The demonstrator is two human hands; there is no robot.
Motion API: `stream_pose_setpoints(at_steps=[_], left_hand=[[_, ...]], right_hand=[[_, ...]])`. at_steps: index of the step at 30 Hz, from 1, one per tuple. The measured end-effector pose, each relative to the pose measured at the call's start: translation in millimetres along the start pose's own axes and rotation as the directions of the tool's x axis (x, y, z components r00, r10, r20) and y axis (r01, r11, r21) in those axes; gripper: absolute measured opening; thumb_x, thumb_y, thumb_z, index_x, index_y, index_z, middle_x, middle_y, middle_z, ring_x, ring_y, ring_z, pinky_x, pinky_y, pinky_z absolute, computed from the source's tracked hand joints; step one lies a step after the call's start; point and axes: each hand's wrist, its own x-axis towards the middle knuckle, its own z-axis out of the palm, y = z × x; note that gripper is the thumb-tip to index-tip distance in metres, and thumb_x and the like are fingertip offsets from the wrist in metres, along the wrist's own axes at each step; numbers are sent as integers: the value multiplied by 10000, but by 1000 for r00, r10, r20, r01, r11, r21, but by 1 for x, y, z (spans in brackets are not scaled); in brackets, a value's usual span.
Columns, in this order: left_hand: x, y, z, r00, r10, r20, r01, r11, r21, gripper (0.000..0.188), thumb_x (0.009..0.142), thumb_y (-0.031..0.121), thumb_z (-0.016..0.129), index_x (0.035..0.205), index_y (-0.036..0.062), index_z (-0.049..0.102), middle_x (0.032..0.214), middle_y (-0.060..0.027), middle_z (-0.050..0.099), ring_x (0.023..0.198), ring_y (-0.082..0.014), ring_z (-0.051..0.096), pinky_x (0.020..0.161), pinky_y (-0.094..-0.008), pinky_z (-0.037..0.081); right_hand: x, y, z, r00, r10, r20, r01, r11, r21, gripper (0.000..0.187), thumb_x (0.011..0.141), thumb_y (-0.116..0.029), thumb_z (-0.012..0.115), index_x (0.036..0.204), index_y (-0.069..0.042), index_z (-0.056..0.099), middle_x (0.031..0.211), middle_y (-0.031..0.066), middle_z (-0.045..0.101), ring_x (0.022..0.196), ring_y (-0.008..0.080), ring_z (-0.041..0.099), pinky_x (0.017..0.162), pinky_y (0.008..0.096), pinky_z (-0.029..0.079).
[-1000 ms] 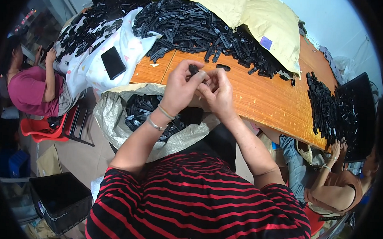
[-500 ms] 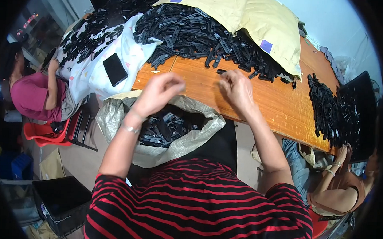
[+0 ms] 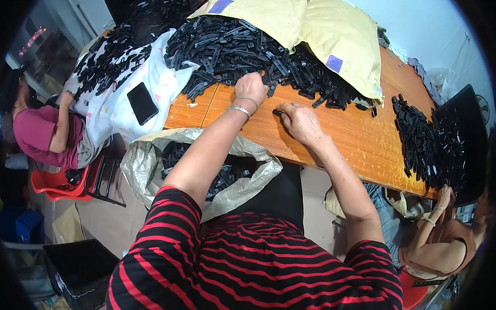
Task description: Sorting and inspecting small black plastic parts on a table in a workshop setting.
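Note:
My left hand (image 3: 251,88) reaches to the near edge of a big heap of black plastic parts (image 3: 221,47). Its fingers are curled, and whatever they grip is hidden behind the knuckles. On the bare wood of the table (image 3: 249,123), my right hand (image 3: 303,124) pinches a small dark plastic part (image 3: 277,112) between thumb and fingers. Below my left forearm gapes a woven sack (image 3: 140,167), partly filled with similar black parts (image 3: 225,177).
Two yellowish bags (image 3: 345,41) lie over the heap. A black phone (image 3: 142,104) rests on a white patterned cloth (image 3: 115,117) to the left. Another pile (image 3: 415,136) of parts lies at right. One person (image 3: 44,131) sits left, another (image 3: 436,243) right. A black crate (image 3: 80,272) stands lower left.
My left hand has swung from above the sack forward and right to the heap, fingers curling. My right hand has stayed over the table, with a dark part now plainly at its fingertips.

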Motion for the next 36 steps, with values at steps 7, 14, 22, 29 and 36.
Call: stream_pose_setpoints(at_steps=[7,14,22,29,36], left_hand=[[-7,1,0,968,-176,179,209,960,-187,236,690,224,782,863,94,686,961,-154,683,958,-317,646,832,-398,517],[-28,-33,11,972,-6,236,186,633,-751,216,736,93,768,772,63,557,704,-44,616,646,-156,607,594,-312,516],[-67,-7,-36,970,41,239,233,118,-965,282,779,-54,679,991,19,508,812,-42,617,683,-98,614,552,-224,511],[-73,-3,-40,983,173,-63,-109,272,-956,321,760,-78,659,1039,0,521,846,-64,644,748,-120,643,641,-248,521],[-86,4,-57,981,155,-117,-190,633,-751,311,766,-90,629,1046,-1,526,880,-121,670,810,-158,679,697,-269,539]], right_hand=[[-10,17,2,1000,-7,4,7,1000,-11,207,799,-124,670,996,-64,664,856,160,617,803,349,618,718,426,498],[-12,-1,-2,998,-55,29,59,990,-130,203,777,-141,693,961,-61,665,879,153,600,790,348,618,698,433,498],[-5,-25,-11,956,192,-221,-106,931,350,192,813,-106,690,947,15,627,774,64,565,655,129,572,586,272,481],[6,-54,-9,911,143,-387,22,919,393,193,767,-92,712,922,1,645,805,107,594,589,172,593,580,301,482],[5,-58,-9,905,104,-412,52,936,349,185,744,-72,736,900,-9,658,803,101,592,548,165,585,538,299,475]])
